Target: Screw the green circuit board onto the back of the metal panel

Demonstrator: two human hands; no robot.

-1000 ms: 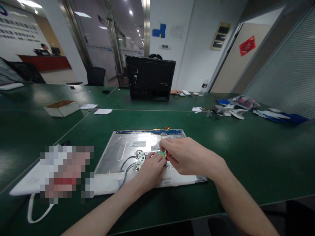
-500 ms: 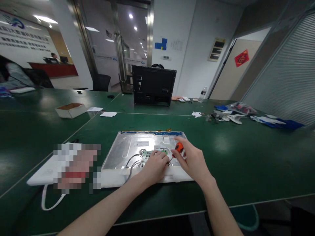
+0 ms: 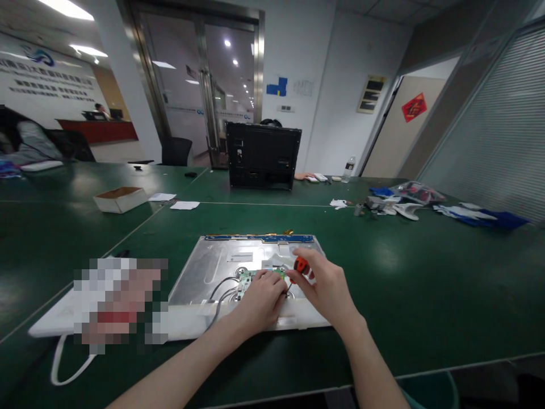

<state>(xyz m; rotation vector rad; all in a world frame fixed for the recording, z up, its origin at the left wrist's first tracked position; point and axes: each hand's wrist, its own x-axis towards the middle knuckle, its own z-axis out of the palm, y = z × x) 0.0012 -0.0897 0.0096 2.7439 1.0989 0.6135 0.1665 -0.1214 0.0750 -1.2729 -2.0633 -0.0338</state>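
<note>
A silver-backed display panel [image 3: 193, 284] lies flat on the table in front of me, with a blue strip board [image 3: 255, 238] along its far edge. Near its centre is a small green circuit board [image 3: 246, 277], with dark cables [image 3: 219, 292] running off its left side. My left hand [image 3: 264, 292] rests on this board with curled fingers, covering part of it. In my right hand [image 3: 330, 284] is a red-and-black screwdriver [image 3: 301, 265], gripped by the handle. It is tilted, its shaft pointing down to the left beside my left fingertips; the tip is hidden.
To the left lie a white device [image 3: 55, 318] with a looped white cable [image 3: 57, 372] and a pixelated patch. Farther off are an open box [image 3: 121, 200], a black monitor [image 3: 264, 156], another person's hand [image 3: 304, 176], a bottle [image 3: 349, 169] and a clutter pile [image 3: 385, 204].
The camera view has shifted, so the table and panel appear slightly lower and to the left. Both hands keep nearly the same place on the panel, and the screwdriver stays in my right hand.
</note>
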